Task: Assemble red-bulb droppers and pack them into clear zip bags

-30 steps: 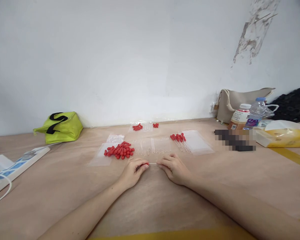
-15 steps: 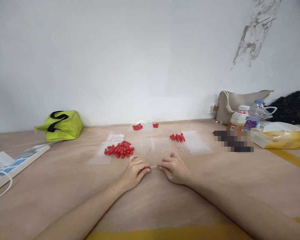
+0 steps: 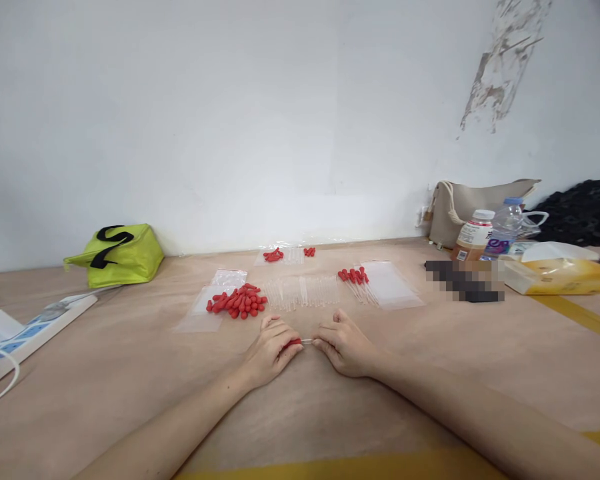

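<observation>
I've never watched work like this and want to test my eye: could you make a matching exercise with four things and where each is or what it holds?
Things:
1. left hand
2. lime-green bag
3. right hand
4. yellow tissue pack

Places and states:
A. pinching a thin clear tube
B. toward the picture's right
C. holding a red bulb
D. toward the picture's left

Pairs: 1-C, 2-D, 3-A, 4-B

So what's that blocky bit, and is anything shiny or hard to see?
In the head view, the blocky patch is big pixel squares, hiding what's there; same view, the yellow pack has shiny glare; head view again, the clear tubes are faint, and the tube between the left hand and right hand is a thin pale line.
</observation>
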A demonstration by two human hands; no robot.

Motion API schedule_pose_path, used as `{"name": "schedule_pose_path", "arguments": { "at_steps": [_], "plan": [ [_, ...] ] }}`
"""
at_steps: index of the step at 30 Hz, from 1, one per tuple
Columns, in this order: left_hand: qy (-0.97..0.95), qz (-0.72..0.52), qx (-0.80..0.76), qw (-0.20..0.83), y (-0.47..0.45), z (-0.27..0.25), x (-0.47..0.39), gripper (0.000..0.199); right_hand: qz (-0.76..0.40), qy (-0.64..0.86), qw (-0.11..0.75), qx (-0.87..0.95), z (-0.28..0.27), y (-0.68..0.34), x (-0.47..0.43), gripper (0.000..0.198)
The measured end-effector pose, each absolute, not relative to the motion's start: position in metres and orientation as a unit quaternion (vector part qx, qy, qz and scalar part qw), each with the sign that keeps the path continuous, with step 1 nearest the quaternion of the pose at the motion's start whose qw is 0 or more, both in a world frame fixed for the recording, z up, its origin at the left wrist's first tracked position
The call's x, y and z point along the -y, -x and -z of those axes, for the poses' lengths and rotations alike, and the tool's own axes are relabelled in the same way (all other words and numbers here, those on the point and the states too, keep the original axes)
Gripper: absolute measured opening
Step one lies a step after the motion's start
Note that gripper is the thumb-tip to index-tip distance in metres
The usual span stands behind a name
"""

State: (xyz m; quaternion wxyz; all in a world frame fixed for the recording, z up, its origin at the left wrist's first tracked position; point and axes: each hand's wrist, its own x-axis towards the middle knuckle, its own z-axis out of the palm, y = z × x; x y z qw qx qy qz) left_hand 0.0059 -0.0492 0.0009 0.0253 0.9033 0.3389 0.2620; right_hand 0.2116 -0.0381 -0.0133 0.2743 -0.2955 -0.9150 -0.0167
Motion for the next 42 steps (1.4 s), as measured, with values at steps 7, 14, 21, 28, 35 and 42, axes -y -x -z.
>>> {"name": "schedule_pose_path", "arguments": {
  "at_steps": [7, 14, 21, 28, 35, 42],
  "plan": [
    [-0.911, -0.248, -0.329, 0.019, -0.008, -0.003, 0.047, 0.014, 0.029, 0.308, 0.263, 0.914, 0.013, -0.209, 0.038, 0.020],
    [-0.911, -0.259, -0.320, -0.010, -0.002, -0.001, 0.042, 0.016, 0.122, 0.279, 0.273, 0.912, 0.013, -0.216, 0.032, 0.020],
    [-0.916, -0.260, -0.302, -0.034, 0.003, 0.002, 0.040, 0.016, 0.188, 0.260, 0.279, 0.905, 0.011, -0.221, 0.035, 0.023],
    [-0.856, -0.316, -0.406, 0.046, 0.005, 0.000, 0.043, 0.031, 0.039, 0.475, 0.380, 0.793, 0.005, -0.236, 0.021, 0.024],
    [-0.867, -0.301, -0.391, 0.072, 0.002, -0.002, 0.043, 0.016, -0.046, 0.703, 0.385, 0.597, -0.018, -0.275, -0.035, 0.023],
    [-0.868, -0.293, -0.393, 0.083, 0.003, -0.003, 0.042, 0.015, -0.061, 0.785, 0.299, 0.539, -0.013, -0.271, -0.066, 0.023]
  ]
}}
